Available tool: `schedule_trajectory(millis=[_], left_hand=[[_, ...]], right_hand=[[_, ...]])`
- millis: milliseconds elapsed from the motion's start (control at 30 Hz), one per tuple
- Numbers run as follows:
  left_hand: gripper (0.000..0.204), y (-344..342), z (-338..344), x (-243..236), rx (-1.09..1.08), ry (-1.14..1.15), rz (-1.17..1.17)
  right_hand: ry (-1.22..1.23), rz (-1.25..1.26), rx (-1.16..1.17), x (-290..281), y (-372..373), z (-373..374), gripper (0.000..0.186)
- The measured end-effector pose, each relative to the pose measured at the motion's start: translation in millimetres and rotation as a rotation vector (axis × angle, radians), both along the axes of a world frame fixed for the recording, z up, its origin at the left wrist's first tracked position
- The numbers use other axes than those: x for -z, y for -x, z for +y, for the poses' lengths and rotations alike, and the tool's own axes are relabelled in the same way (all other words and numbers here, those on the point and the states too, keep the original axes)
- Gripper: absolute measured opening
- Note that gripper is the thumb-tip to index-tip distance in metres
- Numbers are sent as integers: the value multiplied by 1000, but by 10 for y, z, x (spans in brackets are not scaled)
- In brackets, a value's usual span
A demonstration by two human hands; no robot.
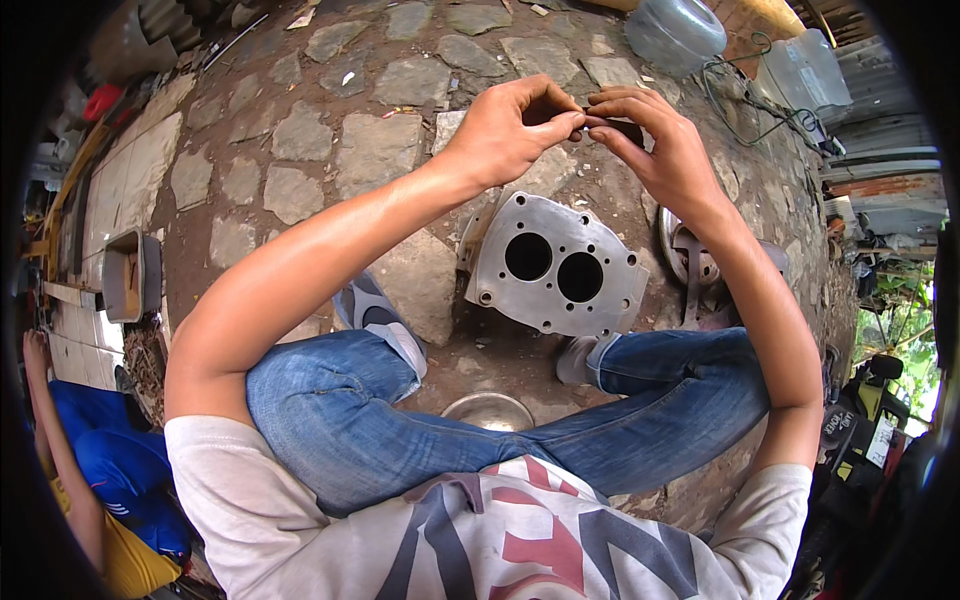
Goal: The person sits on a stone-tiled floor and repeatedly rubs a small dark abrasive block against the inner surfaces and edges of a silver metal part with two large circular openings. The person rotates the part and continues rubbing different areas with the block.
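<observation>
Above the far side of a grey metal cylinder block point(552, 240), my left hand point(515, 130) and my right hand point(655, 140) meet at their fingertips. Both are closed in a pinch on a small, thin dark piece point(628, 128). Fingers cover most of it, so its kind is unclear. The block rests on the stone ground between my feet, its flat face up, with two round bores and several small bolt holes. Neither hand touches it.
A round metal part point(685, 255) lies by my right forearm. A shiny metal bowl point(488, 411) stands between my legs. Clear plastic containers point(676, 38) and a green cord point(722, 112) are at the far right. Another person's blue-clad leg point(115, 460) is at left, below a grey tray point(150, 275).
</observation>
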State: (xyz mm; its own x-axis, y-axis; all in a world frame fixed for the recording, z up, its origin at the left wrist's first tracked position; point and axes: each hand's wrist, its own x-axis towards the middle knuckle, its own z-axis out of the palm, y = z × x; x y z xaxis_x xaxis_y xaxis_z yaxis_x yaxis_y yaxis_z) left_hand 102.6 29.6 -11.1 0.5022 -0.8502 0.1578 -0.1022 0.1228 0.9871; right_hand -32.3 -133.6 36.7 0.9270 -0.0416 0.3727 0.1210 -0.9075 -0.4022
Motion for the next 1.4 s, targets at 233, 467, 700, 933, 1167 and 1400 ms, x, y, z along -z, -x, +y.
schedule_trajectory(millis=[233,467,700,933,1167,1400], left_hand=[[18,-23,15,-4,-24,-65,-47],[20,-10,19,-31,-74,-101,-84],[22,-61,25,37,-26,-114,-201],[22,-43,1,78,-49,-129,-98],[21,-19,13,130,-55,-85,34],[19,-1,35,19,2,-135,180]], right_hand=[[65,-28,-23,-31,3,44,23],[123,-48,-23,-14,-2,82,19],[24,-26,28,-20,5,91,18],[182,-89,-22,-25,-16,115,19],[109,-13,0,-11,10,199,25],[-402,272,115,-32,0,185,16]])
